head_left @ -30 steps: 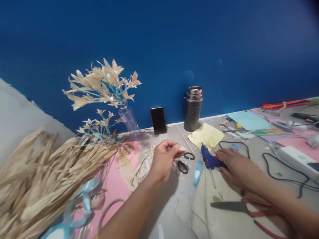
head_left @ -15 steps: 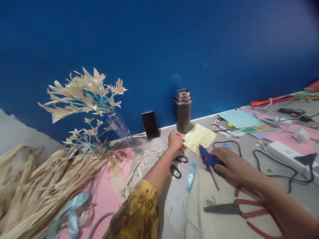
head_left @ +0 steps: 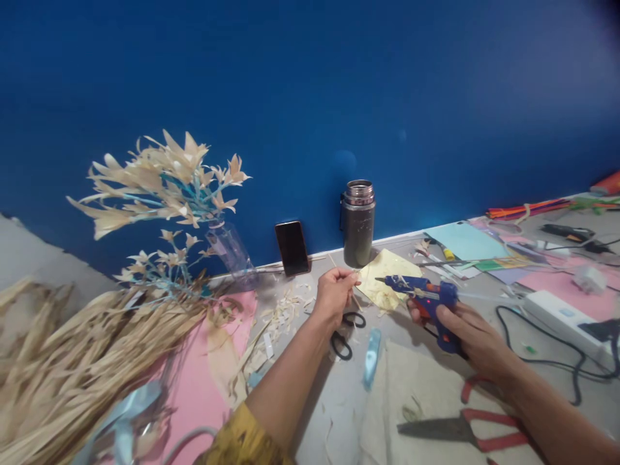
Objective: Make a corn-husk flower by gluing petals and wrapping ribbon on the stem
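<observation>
My right hand (head_left: 465,326) is wrapped round a blue hot glue gun (head_left: 426,294), its nozzle pointing left over a yellow paper sheet (head_left: 385,265). Left of the nozzle, my left hand (head_left: 335,294) pinches a thin stick (head_left: 356,301), which shows above and below the fingers. Whatever else sits at the fingertips is too small to make out. Below my left hand are the black handles of a pair of scissors (head_left: 341,345), their blades hidden. A light blue cutter (head_left: 371,358) lies on the table nearby.
Behind stand a steel flask (head_left: 359,226) and a phone (head_left: 292,248) leaning on the wall. Husk flowers in a clear bottle (head_left: 232,248) and dried husks (head_left: 87,374) fill the left. Red-handled shears (head_left: 494,429) lie front right, a white power strip (head_left: 562,323) beyond.
The glue gun has been lifted off the yellow sheet and turned, so its nozzle now points left at my left hand. My left hand has rotated slightly, still pinching.
</observation>
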Action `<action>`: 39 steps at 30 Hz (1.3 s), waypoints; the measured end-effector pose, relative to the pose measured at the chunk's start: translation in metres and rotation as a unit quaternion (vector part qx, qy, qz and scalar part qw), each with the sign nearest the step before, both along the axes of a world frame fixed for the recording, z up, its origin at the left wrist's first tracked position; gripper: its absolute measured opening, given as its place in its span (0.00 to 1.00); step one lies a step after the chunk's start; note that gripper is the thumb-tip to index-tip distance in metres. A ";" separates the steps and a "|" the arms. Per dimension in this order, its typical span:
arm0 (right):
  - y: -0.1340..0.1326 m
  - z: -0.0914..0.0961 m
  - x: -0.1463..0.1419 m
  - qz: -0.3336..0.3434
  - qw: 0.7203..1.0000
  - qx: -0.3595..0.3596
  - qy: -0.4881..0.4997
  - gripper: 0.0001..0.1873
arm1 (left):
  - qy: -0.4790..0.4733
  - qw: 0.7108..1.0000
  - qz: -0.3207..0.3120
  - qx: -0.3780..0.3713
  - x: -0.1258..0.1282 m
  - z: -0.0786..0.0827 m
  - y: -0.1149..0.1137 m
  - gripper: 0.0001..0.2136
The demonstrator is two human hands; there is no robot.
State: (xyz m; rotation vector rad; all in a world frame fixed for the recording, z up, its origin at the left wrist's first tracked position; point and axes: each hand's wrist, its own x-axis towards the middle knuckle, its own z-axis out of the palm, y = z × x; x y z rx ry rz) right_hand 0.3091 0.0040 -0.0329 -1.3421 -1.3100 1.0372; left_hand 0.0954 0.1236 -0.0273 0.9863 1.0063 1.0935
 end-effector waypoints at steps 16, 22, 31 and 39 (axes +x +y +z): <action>-0.004 0.002 -0.005 -0.005 0.997 -0.015 -0.070 0.29 | -0.009 0.999 -0.014 0.051 0.003 0.004 -0.008 0.09; -0.003 -0.002 -0.004 0.003 0.997 -0.031 -0.065 0.29 | -0.013 0.998 -0.013 0.053 0.004 0.004 -0.007 0.11; -0.004 -0.007 0.000 -0.006 0.998 -0.030 -0.061 0.29 | -0.010 0.998 -0.011 0.059 0.003 0.004 -0.007 0.12; -0.003 -0.014 0.004 -0.009 0.998 -0.035 -0.057 0.27 | -0.003 0.998 -0.007 0.069 0.004 0.003 -0.007 0.09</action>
